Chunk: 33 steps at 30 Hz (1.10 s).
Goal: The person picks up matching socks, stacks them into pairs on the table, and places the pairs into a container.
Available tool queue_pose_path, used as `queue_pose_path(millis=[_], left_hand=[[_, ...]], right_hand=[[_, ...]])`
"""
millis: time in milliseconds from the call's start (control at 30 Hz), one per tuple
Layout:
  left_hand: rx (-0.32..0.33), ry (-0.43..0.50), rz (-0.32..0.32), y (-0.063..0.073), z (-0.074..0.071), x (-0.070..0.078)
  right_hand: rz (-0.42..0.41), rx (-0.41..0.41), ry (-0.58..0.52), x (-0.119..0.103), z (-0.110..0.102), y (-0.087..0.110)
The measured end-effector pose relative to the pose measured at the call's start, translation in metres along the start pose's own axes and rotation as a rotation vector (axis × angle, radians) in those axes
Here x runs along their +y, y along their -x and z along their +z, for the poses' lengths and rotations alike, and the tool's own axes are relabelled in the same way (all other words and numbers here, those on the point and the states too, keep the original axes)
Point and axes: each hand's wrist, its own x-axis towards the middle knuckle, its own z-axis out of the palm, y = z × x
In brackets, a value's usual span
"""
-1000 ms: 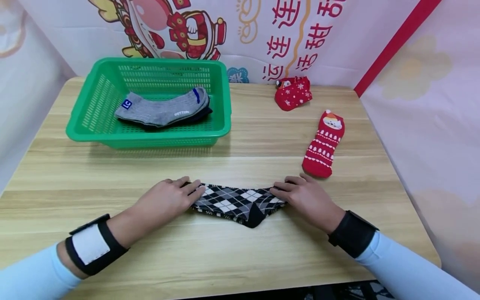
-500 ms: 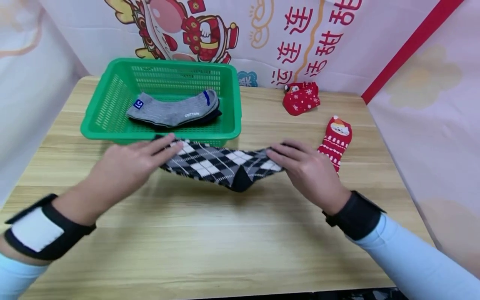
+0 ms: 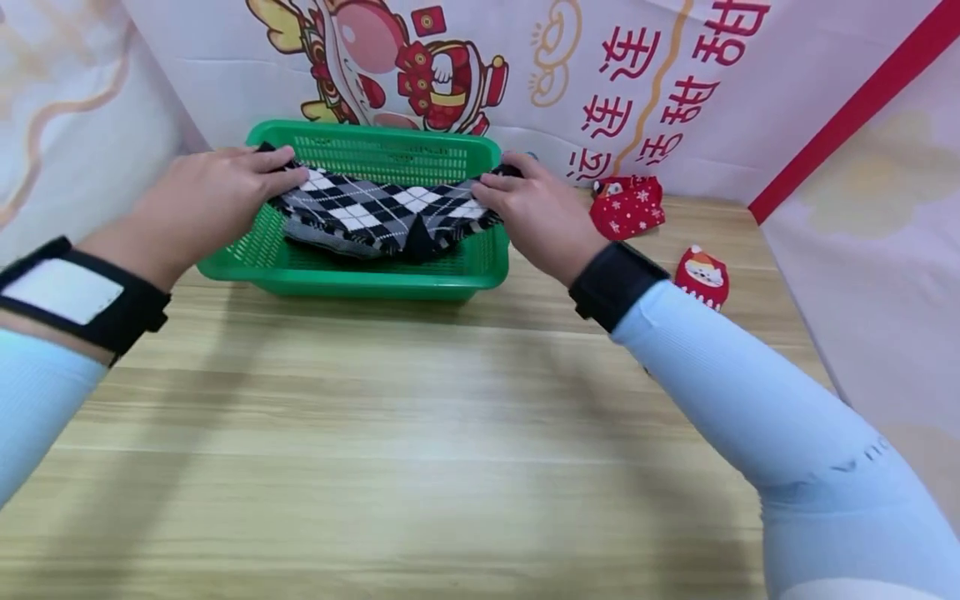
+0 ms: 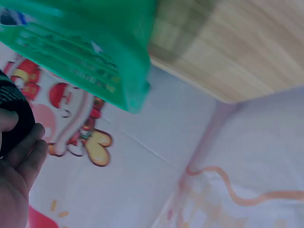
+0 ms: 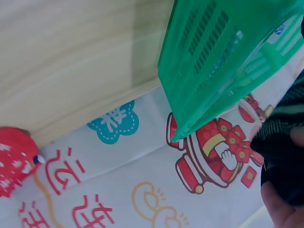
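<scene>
A black, grey and white argyle sock (image 3: 367, 208) is stretched level over the green plastic basket (image 3: 367, 283). My left hand (image 3: 217, 196) pinches one end of it near the basket's left side. At the other end, by the right rim, my right hand (image 3: 536, 208) pinches the sock between thumb and fingers. Below it in the basket lies a grey sock (image 3: 330, 240), mostly covered from the head view. The left wrist view catches the thumb and fingers of the left hand (image 4: 21, 164) on the sock's dark end (image 4: 14, 114).
Right of the basket, a red snowflake-patterned sock (image 3: 628, 207) lies near the back edge of the wooden table (image 3: 405, 433). A red sock with a white animal face (image 3: 702, 275) is partly hidden by my right arm. A printed cloth (image 3: 555, 50) hangs behind the table.
Both hands have lifted the argyle sock off the table and carried it forward over the basket. The view has shifted somewhat, and the right arm now covers part of the red animal-face sock.
</scene>
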Motion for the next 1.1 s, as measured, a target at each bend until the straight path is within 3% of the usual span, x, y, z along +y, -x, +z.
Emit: queue_pose_path(millis=[300,567,867,1000,1100], left_hand=[[-0.288,-0.076,-0.052,-0.025,0.008,-0.035],[-0.348,-0.096,-0.088,-0.025,0.013,-0.056],[-0.406,-0.102,-0.058,-0.027,0.024,-0.060],[-0.463,-0.130,-0.046,-0.029,0.031,-0.061],[-0.542,-0.160,-0.027,-0.033,0.035,-0.062]], right_hand=[[-0.035,-0.233,0.064,0.002,0.014,-0.053],[-0.047,-0.353,0.034,-0.005,0.021,-0.078],[-0.100,-0.481,0.053,-0.004,0.033,-0.090],[-0.116,-0.514,0.080,-0.006,0.036,-0.095],[-0.124,-0.544,0.126,-0.008,0.039,-0.098]])
